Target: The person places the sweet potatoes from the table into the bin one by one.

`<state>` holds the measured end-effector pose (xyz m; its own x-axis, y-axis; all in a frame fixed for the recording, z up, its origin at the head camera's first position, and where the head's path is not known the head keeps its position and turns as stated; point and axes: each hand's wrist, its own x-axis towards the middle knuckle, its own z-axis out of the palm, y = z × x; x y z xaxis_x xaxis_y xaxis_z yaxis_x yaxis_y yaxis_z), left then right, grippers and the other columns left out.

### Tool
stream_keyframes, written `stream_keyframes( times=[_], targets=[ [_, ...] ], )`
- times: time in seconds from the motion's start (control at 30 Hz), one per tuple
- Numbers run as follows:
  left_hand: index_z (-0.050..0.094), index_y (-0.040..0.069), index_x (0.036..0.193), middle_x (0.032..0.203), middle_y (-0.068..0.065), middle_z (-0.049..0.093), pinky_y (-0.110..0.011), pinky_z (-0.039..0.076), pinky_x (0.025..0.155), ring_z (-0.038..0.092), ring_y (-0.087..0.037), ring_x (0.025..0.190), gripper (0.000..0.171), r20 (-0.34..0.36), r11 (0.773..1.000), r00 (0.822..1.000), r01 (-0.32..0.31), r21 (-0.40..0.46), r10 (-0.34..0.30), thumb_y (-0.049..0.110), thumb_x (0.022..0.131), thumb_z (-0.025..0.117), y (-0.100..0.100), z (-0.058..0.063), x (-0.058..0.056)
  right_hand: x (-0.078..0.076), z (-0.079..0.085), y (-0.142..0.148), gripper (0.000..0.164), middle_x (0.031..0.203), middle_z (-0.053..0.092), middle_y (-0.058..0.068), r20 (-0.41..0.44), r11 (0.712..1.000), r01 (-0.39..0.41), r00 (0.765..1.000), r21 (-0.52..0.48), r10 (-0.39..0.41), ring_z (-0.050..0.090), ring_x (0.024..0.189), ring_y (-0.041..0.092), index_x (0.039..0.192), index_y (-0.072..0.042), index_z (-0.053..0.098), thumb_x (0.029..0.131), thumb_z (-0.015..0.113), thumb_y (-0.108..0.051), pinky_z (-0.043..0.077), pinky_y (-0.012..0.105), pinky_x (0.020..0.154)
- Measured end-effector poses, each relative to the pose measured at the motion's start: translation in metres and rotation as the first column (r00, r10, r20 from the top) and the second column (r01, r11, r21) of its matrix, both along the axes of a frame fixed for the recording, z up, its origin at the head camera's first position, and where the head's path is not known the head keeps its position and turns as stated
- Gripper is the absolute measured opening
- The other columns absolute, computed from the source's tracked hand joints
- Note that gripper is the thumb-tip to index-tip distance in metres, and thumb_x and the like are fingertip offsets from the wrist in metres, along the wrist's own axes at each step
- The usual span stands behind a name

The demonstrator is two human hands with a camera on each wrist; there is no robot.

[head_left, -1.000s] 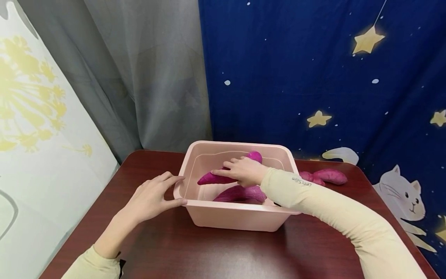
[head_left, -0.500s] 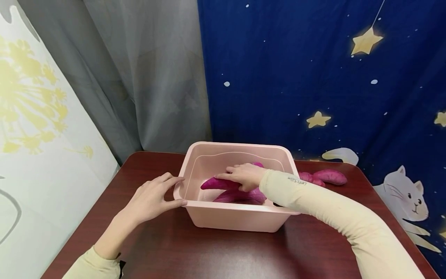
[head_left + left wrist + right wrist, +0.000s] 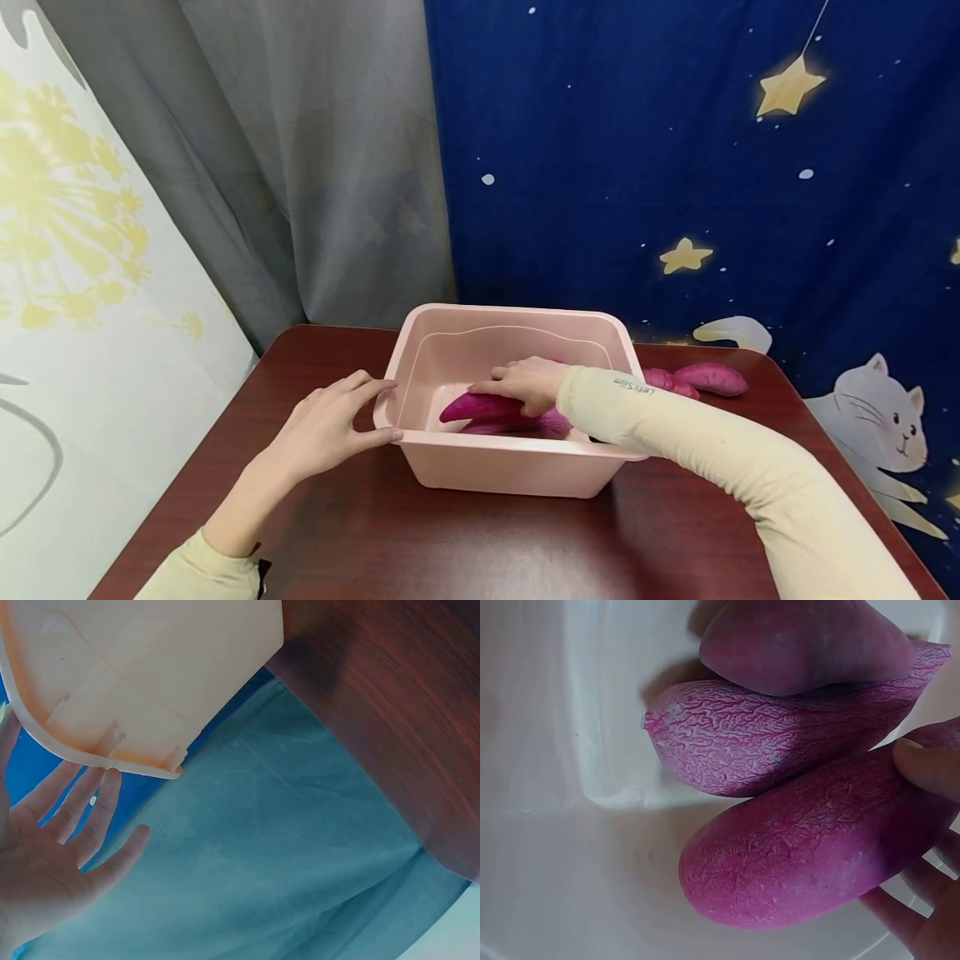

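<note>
My right hand (image 3: 532, 382) reaches down into a pink plastic tub (image 3: 502, 468) and grips a long magenta sweet potato (image 3: 795, 847), thumb on one side and fingers on the other. Its pointed end shows left of the hand in the head view. Alongside it on the tub's floor lies a wrinkled, pale-streaked sweet potato (image 3: 727, 739). A smoother, darker one (image 3: 802, 645) overlaps that in the right wrist view. My left hand (image 3: 322, 425) touches the tub's left rim, and its fingers (image 3: 105, 799) are fairly straight and spread in the left wrist view.
Several more sweet potatoes (image 3: 708, 379) lie on the dark red-brown table (image 3: 480, 542), right of the tub. Behind the table hang a grey curtain (image 3: 360, 208) and a blue star-patterned one (image 3: 600, 167). A white patterned panel (image 3: 90, 350) stands at the left.
My right hand has lowered the sweet potato deeper into the tub, toward the front and slightly right. The left hand stays at the rim.
</note>
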<state>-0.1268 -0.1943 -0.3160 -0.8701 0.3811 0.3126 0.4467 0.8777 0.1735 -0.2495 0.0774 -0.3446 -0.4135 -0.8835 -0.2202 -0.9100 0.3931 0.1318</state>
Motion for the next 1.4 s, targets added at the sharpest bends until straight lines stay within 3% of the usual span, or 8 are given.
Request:
stream_keyframes(
  times=[0.37,0.7,1.17,1.4],
  targets=[
    [0.059,0.015,0.114,0.087,0.010,0.049,-0.030,0.037,0.057,0.048,-0.007,0.068,0.059,0.001,1.000,1.000,-0.003,0.003,0.003,0.055,0.070,0.064,0.000,0.000,0.000,0.003,0.006,-0.001,0.068,0.097,0.052,-0.001,-0.021,1.000,-0.016,1.000,0.006,0.016,0.052,0.084,0.016,0.129,-0.024,0.045,0.067,0.072,-0.017,0.044,0.031,0.066],
    [0.059,0.016,0.114,0.086,0.009,0.048,-0.029,0.037,0.056,0.046,-0.006,0.068,0.059,0.008,1.000,1.000,-0.007,0.008,0.007,0.055,0.070,0.064,0.000,0.000,0.000,0.001,0.012,0.007,0.062,0.101,0.052,0.000,-0.036,1.000,0.002,0.999,-0.006,-0.002,0.051,0.090,0.016,0.126,-0.021,0.048,0.069,0.072,-0.018,0.043,0.033,0.073],
    [0.059,0.015,0.114,0.088,0.007,0.050,-0.029,0.037,0.055,0.049,-0.008,0.070,0.059,0.003,1.000,1.000,-0.003,0.010,0.003,0.054,0.070,0.064,0.001,0.000,0.001,0.004,0.043,0.015,0.057,0.103,0.053,0.001,-0.039,0.997,0.008,0.999,-0.082,-0.011,0.053,0.092,0.019,0.123,-0.022,0.050,0.070,0.071,-0.016,0.042,0.034,0.078],
    [0.059,0.016,0.113,0.088,0.008,0.049,-0.028,0.037,0.054,0.047,-0.007,0.069,0.058,-0.005,1.000,1.000,-0.006,0.009,0.006,0.055,0.070,0.064,0.001,0.000,0.002,0.010,0.061,0.020,0.058,0.107,0.052,0.003,-0.072,0.994,0.052,0.996,-0.091,-0.059,0.053,0.095,0.019,0.125,-0.019,0.050,0.071,0.071,-0.019,0.043,0.033,0.078]
  ],
)
